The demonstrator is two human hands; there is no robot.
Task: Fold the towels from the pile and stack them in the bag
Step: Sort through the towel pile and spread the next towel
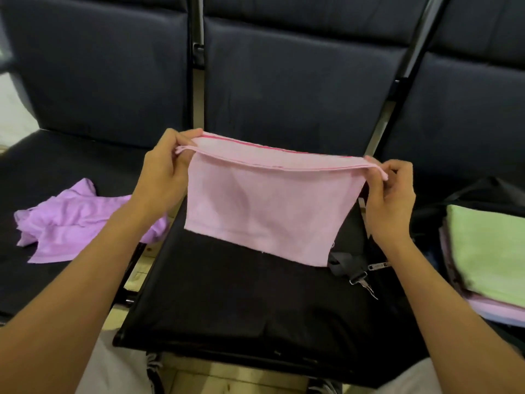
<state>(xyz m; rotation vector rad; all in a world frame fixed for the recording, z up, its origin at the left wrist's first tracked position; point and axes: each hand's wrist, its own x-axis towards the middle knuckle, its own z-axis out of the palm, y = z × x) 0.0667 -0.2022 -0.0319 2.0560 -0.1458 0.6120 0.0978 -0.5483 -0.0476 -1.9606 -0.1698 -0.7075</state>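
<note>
Both hands (163, 169) (390, 194) pinch pink towel (264, 206) corners; lilac towel (74, 217) left, bag (480, 191) right.

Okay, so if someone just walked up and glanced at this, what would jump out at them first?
First, the pink towel, held up mid-frame over the middle black seat, with the left hand and the right hand each pinching an upper corner. Next, the crumpled purple towel lying on the seat to the left. Then the folded stack topped by a green towel in the dark bag at the right edge.
</note>
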